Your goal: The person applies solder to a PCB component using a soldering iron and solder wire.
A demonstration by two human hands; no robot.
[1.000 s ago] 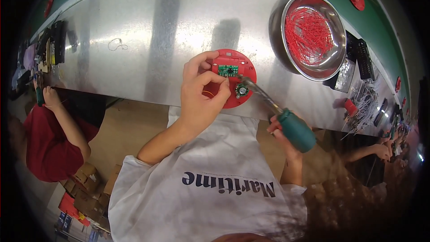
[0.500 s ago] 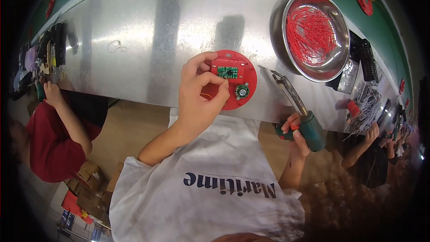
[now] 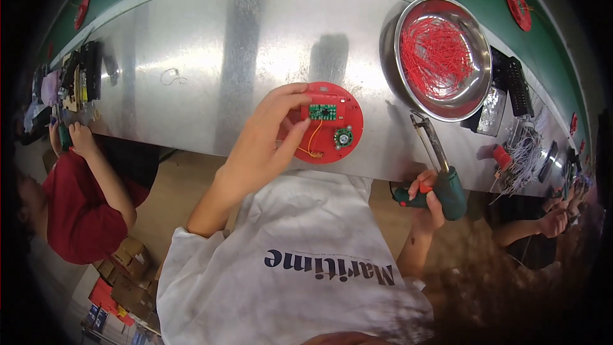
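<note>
My left hand point(image 3: 268, 137) pinches the green circuit board point(image 3: 322, 112), steadying it on the red disc point(image 3: 332, 124); my right hand point(image 3: 426, 198) fully grips the soldering gun point(image 3: 440, 166), tip held clear.

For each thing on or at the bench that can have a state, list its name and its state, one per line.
red round disc: flat on the bench, gripped by left hand
green circuit board: seated on the disc
soldering iron: lifted off the disc, held by right hand
steel bowl: holding red wires

Brown cardboard boxes point(image 3: 131, 257) on floor, 8 o'clock; red and blue packages point(image 3: 105, 303) just below them; no signs, screens.
</note>
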